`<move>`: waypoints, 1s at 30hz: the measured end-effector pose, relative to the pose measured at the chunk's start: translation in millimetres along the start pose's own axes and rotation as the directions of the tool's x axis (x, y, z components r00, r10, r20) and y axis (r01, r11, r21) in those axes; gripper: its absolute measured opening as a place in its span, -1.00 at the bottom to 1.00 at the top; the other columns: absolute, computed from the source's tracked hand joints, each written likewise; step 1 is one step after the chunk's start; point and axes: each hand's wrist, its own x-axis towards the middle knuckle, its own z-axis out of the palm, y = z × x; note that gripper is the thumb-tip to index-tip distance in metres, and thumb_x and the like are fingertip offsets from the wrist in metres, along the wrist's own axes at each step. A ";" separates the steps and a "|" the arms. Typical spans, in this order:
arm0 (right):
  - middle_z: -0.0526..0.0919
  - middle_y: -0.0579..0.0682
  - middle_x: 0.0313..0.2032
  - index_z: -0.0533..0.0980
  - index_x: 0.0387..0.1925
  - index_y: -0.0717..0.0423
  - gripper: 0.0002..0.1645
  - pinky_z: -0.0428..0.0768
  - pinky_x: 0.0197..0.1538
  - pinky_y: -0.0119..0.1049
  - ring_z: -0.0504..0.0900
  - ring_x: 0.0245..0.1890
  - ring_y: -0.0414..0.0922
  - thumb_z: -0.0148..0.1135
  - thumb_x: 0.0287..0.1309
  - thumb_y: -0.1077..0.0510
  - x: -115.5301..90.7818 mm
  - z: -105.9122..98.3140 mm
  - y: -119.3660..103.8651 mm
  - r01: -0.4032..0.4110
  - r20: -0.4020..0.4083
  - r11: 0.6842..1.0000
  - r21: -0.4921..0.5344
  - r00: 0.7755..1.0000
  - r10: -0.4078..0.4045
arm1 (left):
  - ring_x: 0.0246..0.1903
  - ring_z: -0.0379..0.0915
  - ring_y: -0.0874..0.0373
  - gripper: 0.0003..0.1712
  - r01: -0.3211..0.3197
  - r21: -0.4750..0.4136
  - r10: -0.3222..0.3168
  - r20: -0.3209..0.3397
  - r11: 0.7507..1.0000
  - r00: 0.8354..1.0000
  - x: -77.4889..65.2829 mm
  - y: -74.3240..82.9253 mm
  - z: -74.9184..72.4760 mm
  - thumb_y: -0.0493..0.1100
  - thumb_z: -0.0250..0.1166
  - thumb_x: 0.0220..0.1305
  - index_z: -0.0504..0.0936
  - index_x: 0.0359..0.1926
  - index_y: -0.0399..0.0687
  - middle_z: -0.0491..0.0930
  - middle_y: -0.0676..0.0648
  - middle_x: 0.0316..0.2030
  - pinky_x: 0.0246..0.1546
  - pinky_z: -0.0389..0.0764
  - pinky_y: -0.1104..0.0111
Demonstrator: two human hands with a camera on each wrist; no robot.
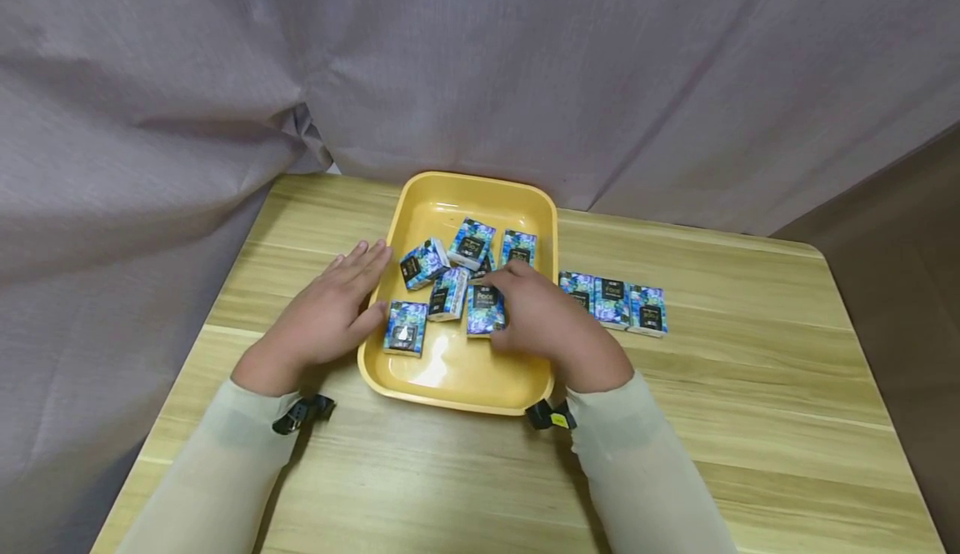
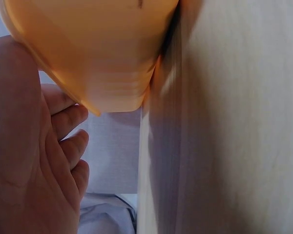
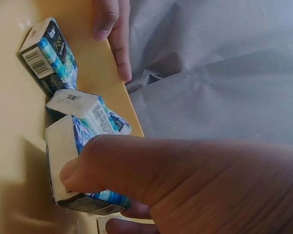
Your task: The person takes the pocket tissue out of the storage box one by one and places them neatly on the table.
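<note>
A yellow tray (image 1: 450, 387) holds several small pocket tissue packs with blue floral wrappers and black labels. My right hand (image 1: 551, 321) reaches over the tray's right side and grips one tissue pack (image 1: 484, 312) between thumb and fingers. In the right wrist view the thumb presses the white side of that pack (image 3: 61, 151), and some fingers are hidden behind it. My left hand (image 1: 322, 312) rests along the left rim, its fingers nearly straight. Seen from the left wrist, the hand (image 2: 24, 141) touches the outer edge of the tray (image 2: 102, 58).
Three more tissue packs (image 1: 612, 302) lie in a row on the wooden table (image 1: 750, 412), just right of the tray. Loose packs, such as one tilted pack (image 1: 423, 264), lie at various angles inside it. A grey curtain (image 1: 480, 62) hangs behind the table.
</note>
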 end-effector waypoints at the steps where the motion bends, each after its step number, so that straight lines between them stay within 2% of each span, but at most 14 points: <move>1: 0.53 0.05 0.35 0.51 0.60 0.02 0.05 0.71 0.06 -0.09 0.63 -0.05 -0.01 0.61 0.00 0.14 -1.2 -1.1 0.0 0.001 -0.004 1.000 0.006 1.000 -0.001 | 0.82 -0.08 -0.23 -0.10 0.001 -0.001 -0.001 0.001 1.000 1.000 -0.2 -0.1 0.0 0.07 0.16 0.71 0.03 0.85 -0.05 0.03 -0.12 0.82 0.81 0.03 -0.25; 5: 0.52 0.03 0.27 0.50 0.60 0.02 0.06 0.70 0.00 -0.12 0.61 -0.20 -0.07 0.64 0.02 0.13 -4.4 -4.1 0.7 0.008 -0.014 1.000 0.024 1.000 -0.007 | 0.83 -0.10 -0.20 -0.10 0.002 0.001 -0.002 0.001 1.000 1.000 -0.2 -1.4 1.1 0.07 0.15 0.72 0.03 0.85 -0.03 0.02 -0.10 0.83 0.82 0.02 -0.22; 8: 0.51 0.01 0.24 0.48 0.61 0.03 0.06 0.71 -0.05 -0.15 0.59 -0.23 -0.09 0.64 0.03 0.15 -6.9 -6.0 1.4 0.010 -0.011 0.999 0.034 1.000 -0.009 | 0.83 -0.10 -0.18 -0.10 0.002 0.000 -0.002 0.000 1.000 1.000 -0.2 -1.7 1.6 0.07 0.16 0.72 0.02 0.85 -0.02 0.02 -0.08 0.83 0.83 0.01 -0.20; 21: 0.52 0.06 0.38 0.48 0.61 0.05 0.02 0.78 0.14 -0.04 0.64 -0.01 0.01 0.64 0.10 0.11 -24.8 -16.2 2.0 0.009 -0.047 0.999 0.032 0.999 -0.007 | 0.82 -0.09 -0.20 -0.10 0.000 -0.011 0.000 -0.001 1.000 1.000 0.0 -1.3 2.0 0.07 0.15 0.73 -0.01 0.85 -0.01 0.00 -0.08 0.83 0.82 0.01 -0.22; 30: 0.52 0.06 0.42 0.44 0.65 0.06 0.08 0.78 0.19 -0.01 0.64 0.02 0.02 0.66 0.11 0.09 -37.0 -22.0 6.9 -0.019 -0.061 0.998 0.060 0.998 0.023 | 0.81 -0.04 -0.26 -0.10 -0.006 -0.018 0.006 -0.012 1.000 1.000 -0.2 -0.8 2.2 0.06 0.15 0.71 0.03 0.84 -0.07 0.05 -0.14 0.82 0.79 0.06 -0.27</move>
